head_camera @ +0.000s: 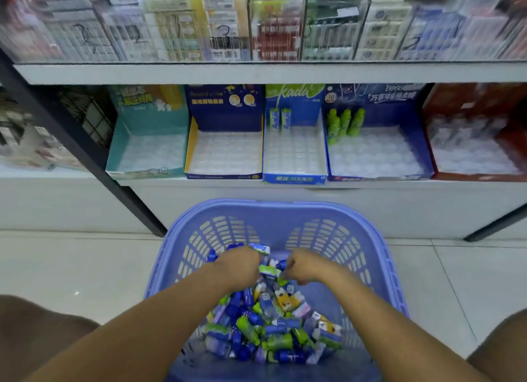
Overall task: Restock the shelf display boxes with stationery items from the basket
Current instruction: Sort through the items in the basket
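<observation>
Both our hands are down in the basket point(273, 209), at the far end of the stationery pile point(271, 324). Left hand point(242, 263) is curled round two small packs point(267, 270), one blue-white, one green-white. Right hand point(302, 269) has its fingers curled into the pile; we can't tell if it holds anything. Basket sits on the tiled floor point(71, 267), just before the bottom shelf point(399, 199). On that, in a row: teal box point(125, 142), navy-yellow box point(222, 176), blue box point(293, 178) with two sticks point(281, 119) at the back, dark blue box point(422, 153) with green bottles point(345, 120), red box point(470, 177). Upper shelf board point(256, 73) overhangs them. Black post point(85, 150) slants down left of the basket.
</observation>
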The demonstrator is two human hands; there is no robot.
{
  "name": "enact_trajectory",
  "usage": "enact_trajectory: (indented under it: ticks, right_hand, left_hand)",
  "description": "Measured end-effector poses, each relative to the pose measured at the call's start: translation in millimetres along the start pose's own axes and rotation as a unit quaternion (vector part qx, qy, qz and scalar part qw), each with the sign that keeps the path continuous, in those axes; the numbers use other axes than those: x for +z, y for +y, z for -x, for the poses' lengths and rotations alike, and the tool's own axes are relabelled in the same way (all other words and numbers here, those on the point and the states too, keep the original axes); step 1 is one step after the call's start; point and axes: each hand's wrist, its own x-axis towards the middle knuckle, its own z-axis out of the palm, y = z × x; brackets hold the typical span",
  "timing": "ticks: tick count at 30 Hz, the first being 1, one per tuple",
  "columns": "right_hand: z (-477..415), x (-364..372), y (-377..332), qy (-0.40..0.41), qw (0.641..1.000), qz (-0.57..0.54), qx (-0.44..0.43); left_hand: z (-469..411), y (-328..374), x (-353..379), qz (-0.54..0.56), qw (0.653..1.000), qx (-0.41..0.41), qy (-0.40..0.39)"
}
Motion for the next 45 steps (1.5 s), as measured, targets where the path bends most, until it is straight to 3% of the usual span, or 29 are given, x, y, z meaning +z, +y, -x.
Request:
enact_trajectory:
  ticks: [5, 10, 14, 18, 23, 28, 33, 39, 45]
  right_hand:
    - [-28.8, 55.5, 30.6, 0.055, 0.998, -0.026, 0.004]
    - [-66.0, 70.8, 27.6, 0.076, 0.996, 0.019, -0.051]
    - [-88.7, 80.5, 19.7, 0.081, 0.993, 0.056, -0.062]
    - [-98.1, 81.0, 16.6, 0.08, 0.995, 0.045, -0.027]
    - [-100.1, 72.6, 26.0, 0.093, 0.996, 0.008, 0.007]
    - [-86.5, 40.6, 41.5, -0.003, 0.985, -0.16, 0.058]
    - [-70.7, 16.6, 44.8, -0.026, 0.933, -0.358, 0.039]
    - [-51.0, -10.6, 40.3, -0.042, 0.925, -0.377, 0.027]
    - [-25.2, -25.4, 37.2, -0.072, 0.911, -0.406, 0.006]
  left_hand:
    - [1.9, -8.0, 62.5, 0.086, 0.994, -0.068, -0.009]
    - [4.6, -10.2, 104.5, 0.009, 0.996, -0.069, -0.052]
    - [-5.4, -18.3, 106.9, 0.091, 0.991, -0.102, -0.015]
    - [-27.8, -29.4, 98.0, 0.151, 0.978, -0.126, 0.072]
    - [-77.5, -32.2, 86.3, 0.16, 0.975, -0.041, 0.147]
    - [-104.3, -23.6, 107.4, 0.069, 0.983, -0.036, 0.168]
    - [-113.9, -20.6, 106.1, 0.024, 0.981, -0.066, 0.182]
    - [-106.4, -24.1, 114.7, 0.007, 0.977, -0.041, 0.207]
    - [-106.6, -26.4, 100.4, -0.014, 0.983, -0.069, 0.171]
